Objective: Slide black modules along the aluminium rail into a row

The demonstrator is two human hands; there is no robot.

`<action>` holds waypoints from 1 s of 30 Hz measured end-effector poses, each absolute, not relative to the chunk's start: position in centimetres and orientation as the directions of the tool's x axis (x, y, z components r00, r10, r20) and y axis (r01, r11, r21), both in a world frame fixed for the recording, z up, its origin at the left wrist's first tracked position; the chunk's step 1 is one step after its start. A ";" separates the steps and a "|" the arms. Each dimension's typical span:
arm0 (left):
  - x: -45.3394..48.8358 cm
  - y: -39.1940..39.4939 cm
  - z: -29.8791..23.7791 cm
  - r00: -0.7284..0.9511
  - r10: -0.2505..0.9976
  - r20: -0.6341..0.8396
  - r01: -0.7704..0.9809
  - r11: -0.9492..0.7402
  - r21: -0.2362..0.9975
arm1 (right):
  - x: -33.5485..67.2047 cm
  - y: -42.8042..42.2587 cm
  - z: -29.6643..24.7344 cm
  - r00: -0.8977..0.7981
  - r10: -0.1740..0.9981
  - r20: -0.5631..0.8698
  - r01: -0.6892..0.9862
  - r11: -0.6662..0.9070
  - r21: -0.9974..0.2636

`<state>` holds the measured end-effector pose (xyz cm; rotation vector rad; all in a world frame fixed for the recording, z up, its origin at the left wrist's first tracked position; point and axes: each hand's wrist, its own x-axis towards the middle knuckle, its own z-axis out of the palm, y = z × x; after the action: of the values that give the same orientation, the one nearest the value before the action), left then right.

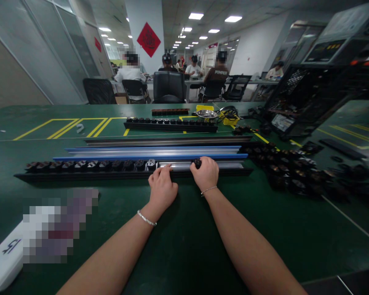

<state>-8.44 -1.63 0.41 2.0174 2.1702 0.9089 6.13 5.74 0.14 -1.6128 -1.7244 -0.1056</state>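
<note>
A long black channel rail [89, 177] lies crosswise in front of me with a bright metal strip inside. Black socket modules [103, 164] line its left and middle part, and one white-faced socket module [151, 164] ends the row. My left hand [163, 186] rests on the rail's front edge just right of that module, fingers bent over the edge and thumb apart. My right hand [206, 172] pinches a small black socket module [197, 163] over the rail's right part. Its fingers hide some of the piece; whether it touches the strip I cannot tell.
Behind lie a blue-edged rail [153, 152], a dark rail [166, 141] and another filled rail [172, 126]. Loose black modules [295, 172] are heaped at right, near an open computer case [298, 94]. A metal bowl [206, 114] stands farther back. A white object [6, 246] lies front left. People sit beyond.
</note>
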 end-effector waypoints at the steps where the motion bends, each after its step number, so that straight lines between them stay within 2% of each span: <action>1: -8.4 -1.6 0.4 -0.152 0.923 0.354 0.899 -0.020 0.437 | 6.2 5.7 0.1 0.085 0.821 0.565 0.883 0.201 -0.424; 30: -8.5 -1.6 0.3 -0.147 0.925 0.352 0.901 -0.022 0.434 | 7.1 5.8 0.2 0.130 0.825 0.550 0.887 0.151 -0.437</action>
<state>-8.48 -1.62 0.32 2.0249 2.1676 0.9031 7.10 5.82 0.22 -1.6623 -1.6826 -0.1050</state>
